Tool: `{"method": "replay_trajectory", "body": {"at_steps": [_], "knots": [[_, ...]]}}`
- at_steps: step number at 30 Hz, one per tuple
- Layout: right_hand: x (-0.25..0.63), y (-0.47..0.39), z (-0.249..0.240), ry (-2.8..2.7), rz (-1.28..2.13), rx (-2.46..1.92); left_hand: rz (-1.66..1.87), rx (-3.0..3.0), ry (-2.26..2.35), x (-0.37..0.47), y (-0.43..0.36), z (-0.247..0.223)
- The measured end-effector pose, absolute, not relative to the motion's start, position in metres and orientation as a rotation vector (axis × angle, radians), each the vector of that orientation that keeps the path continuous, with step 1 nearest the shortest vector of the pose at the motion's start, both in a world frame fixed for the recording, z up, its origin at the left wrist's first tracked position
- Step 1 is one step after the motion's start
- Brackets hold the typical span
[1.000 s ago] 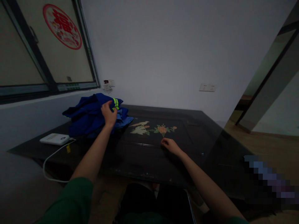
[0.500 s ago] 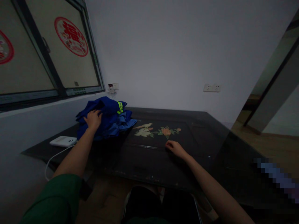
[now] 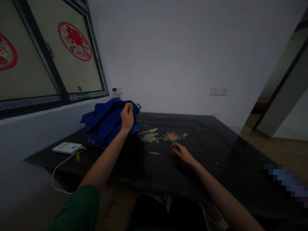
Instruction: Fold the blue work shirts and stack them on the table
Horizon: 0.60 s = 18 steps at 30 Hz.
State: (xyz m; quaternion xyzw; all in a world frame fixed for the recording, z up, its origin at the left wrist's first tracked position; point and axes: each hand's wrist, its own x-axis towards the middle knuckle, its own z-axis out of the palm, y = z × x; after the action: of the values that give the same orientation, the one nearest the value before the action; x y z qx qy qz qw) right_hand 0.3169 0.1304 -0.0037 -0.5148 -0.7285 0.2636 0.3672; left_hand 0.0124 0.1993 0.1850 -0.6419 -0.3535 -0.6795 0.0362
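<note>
A crumpled heap of blue clothing [image 3: 106, 118] lies at the table's far left, by the wall. It carries a yellow-green reflective stripe, of which only a bit shows beside my left hand. My left hand [image 3: 127, 117] is closed on the blue fabric at the heap's upper right side, partly covering it. My right hand [image 3: 182, 153] hovers over or rests on the dark table, just in front of the painted flower; which of these, I cannot tell. Its fingers are loosely bent and slightly apart, with nothing in them.
The dark glossy table [image 3: 158, 170] bears a bird-and-flower design. A white power bank [image 3: 67, 148] with a white cable [image 3: 55, 173] lies at its left end. A pixelated object [image 3: 286, 181] is at the right edge. A window [image 3: 48, 64] and wall sockets [image 3: 218, 91] are behind.
My left hand has moved right across the heap and closed on the fabric, which is bunched up and shifted right. The reflective stripe is now mostly hidden. My right hand has barely moved.
</note>
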Motion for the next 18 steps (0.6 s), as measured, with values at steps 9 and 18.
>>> {"method": "replay_trajectory", "body": {"at_steps": [9,18], "knots": [[0.335,0.114,0.034,-1.612,0.852,-0.986,-1.644,-3.284,-0.760,0.160,0.086,0.109],[0.403,0.037,0.052,-1.287,0.861,-1.238,-1.910,-2.719,-1.466,0.026,0.081,0.073]]}}
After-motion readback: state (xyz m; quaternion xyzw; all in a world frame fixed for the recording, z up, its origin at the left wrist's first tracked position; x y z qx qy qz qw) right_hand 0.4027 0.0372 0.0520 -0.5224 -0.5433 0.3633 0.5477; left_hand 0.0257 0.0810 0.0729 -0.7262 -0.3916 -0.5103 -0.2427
